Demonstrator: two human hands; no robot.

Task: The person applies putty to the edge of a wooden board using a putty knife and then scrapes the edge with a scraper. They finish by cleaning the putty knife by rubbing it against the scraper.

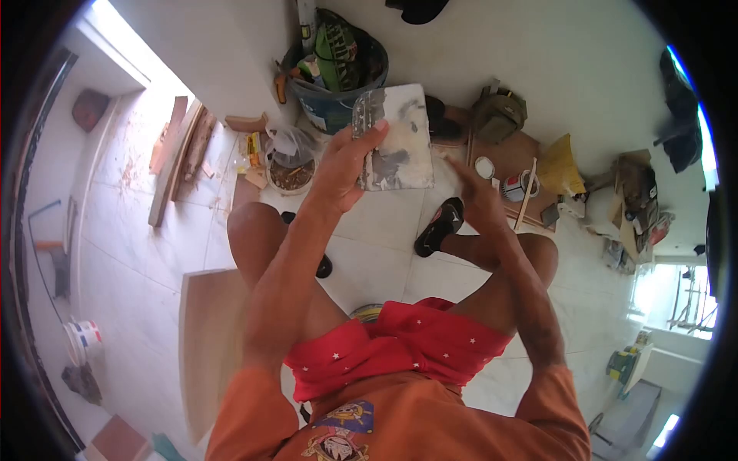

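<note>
My left hand (347, 163) is closed on the left edge of a square, flat plate (406, 146), its thumb lying over the face. Patches of white and dark grey, like dried filler, cover the plate, which is held up in front of my knees. Just right of the plate is my right hand (483, 201), with a finger stretched toward the plate's lower right corner. The other fingers of that hand are partly hidden, and nothing shows plainly in them.
A dark bucket (327, 107) with bags in it stands beyond the plate. Beside it is a round tub (290, 175) under clear plastic. To the right, an open can (513, 187) stands on a brown board (503, 154). Timber lengths (178, 165) lie at left, near a wooden panel (207, 330).
</note>
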